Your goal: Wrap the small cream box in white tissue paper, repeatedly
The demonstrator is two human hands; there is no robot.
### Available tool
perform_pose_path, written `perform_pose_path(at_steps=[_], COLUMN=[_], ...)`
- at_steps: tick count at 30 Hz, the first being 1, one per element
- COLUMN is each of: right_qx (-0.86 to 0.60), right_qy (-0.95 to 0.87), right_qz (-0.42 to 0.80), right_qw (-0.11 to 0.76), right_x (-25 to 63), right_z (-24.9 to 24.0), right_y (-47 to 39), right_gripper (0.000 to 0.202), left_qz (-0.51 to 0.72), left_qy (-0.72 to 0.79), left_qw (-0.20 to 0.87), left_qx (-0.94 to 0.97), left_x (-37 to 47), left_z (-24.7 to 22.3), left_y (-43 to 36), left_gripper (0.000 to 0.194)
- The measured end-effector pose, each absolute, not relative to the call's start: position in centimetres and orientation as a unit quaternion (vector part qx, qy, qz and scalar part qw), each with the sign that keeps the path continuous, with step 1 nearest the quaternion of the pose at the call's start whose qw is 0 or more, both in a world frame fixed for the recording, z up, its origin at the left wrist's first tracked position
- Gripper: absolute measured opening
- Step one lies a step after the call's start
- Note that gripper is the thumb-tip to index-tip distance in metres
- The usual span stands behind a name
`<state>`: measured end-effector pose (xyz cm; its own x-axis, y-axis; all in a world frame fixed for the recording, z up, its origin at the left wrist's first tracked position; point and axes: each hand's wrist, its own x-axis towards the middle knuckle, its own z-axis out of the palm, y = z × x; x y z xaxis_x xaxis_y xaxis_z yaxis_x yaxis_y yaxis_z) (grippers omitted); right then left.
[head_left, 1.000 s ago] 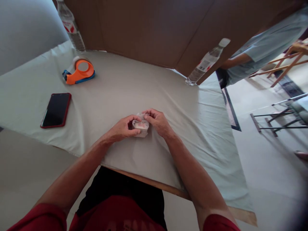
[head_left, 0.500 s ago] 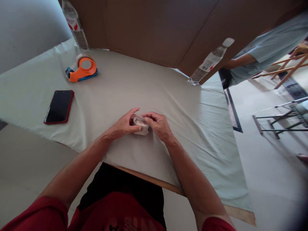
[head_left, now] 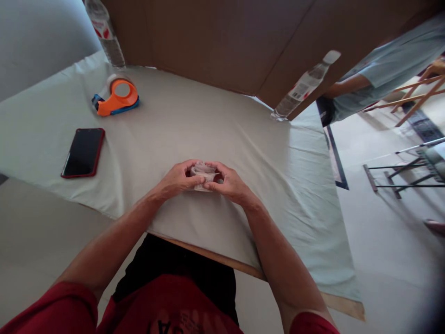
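Observation:
A small packet in clear, crinkled plastic (head_left: 203,172) rests on the cloth-covered table near its front edge. My left hand (head_left: 181,178) grips its left side, thumb across the front. From the right, my right hand (head_left: 226,182) holds the plastic between thumb and fingers. The two thumbs nearly meet at the front of the packet. What lies inside the wrapping is too unclear to name.
A phone (head_left: 83,152) and an orange tape dispenser (head_left: 120,98) lie at the left. Water bottles stand at the back left (head_left: 106,35) and back right (head_left: 304,88), by a brown cardboard panel (head_left: 208,41). A person's arm (head_left: 351,86) shows beyond it.
My right hand has moved from the packet's top edge to its right side, its thumb now lower at the front. The plastic on top looks more bunched. The view has shifted slightly.

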<state>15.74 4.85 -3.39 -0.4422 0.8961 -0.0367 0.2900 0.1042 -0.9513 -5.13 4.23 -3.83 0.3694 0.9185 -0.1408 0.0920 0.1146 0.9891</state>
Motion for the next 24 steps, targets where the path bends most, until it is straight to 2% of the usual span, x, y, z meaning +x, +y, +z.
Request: perform_pose_path(at_steps=[3,7,9,11,14,16,19,24], right_qx=[-0.446,-0.463,-0.476,-0.489,-0.499,-0.498,-0.494,-0.504], right_qy=[-0.678,-0.648,-0.641,-0.648,-0.664,-0.673,-0.679,-0.666], right_qz=[0.506,0.531,0.530,0.510,0.481,0.473,0.468,0.454], right_qw=[0.292,0.288,0.285,0.284,0.281,0.275,0.276,0.310], right_x=[16.0,16.1,16.0,16.0,16.1,16.2,16.3,16.0], right_z=[-3.6,-3.5,-3.5,-3.5,-3.6,-3.7,-3.7,-3.3], right_y=[4.8,4.7,4.7,4.8,4.9,4.9,5.0,6.5], right_gripper=[0.062,0.066,0.066,0.066,0.065,0.064,0.059,0.035], left_qz=[0.344,0.337,0.350,0.386,0.442,0.453,0.437,0.422], left_qy=[0.477,0.509,0.519,0.531,0.526,0.495,0.451,0.454], left_qw=[0.548,0.516,0.492,0.428,0.294,0.243,0.232,0.242], left_qx=[0.595,0.601,0.605,0.621,0.664,0.701,0.743,0.747], left_x=[-5.0,-4.8,-4.7,-4.7,-4.7,-4.6,-4.5,-4.5], left_z=[-3.9,-4.4,-4.7,-4.8,-4.8,-4.7,-4.8,-5.0], left_y=[4.2,4.2,4.2,4.0,3.6,3.3,3.2,3.5], left_gripper=[0.061,0.077,0.079,0.070,0.043,0.028,0.016,0.014])
